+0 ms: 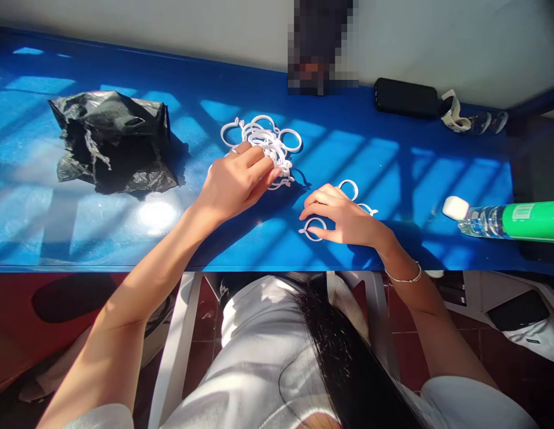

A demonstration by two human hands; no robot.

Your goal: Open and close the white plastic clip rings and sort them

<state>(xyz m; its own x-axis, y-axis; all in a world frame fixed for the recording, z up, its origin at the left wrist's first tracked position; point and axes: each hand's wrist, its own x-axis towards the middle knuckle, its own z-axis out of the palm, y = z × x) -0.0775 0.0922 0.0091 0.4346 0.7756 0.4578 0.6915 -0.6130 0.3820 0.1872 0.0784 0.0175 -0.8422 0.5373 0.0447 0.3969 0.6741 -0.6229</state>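
Sun falls in slanted bars across the glossy blue counter, pushed up to a pale wall. Near its middle lies a heap of white rings, with the left hand bent down over the near side; I can't tell whether its fingers grip one. The right hand is loosely spread, thumb and fingers apart, the thumb over a loose ring; two more rings show just beyond that hand. A crumpled black plastic bag sits over on the left, mouth gaping. Against the wall at right there's a black slab, possibly a power bank, and a green-labelled bottle lies by the right end. Below, dark red tiles show on the floor.
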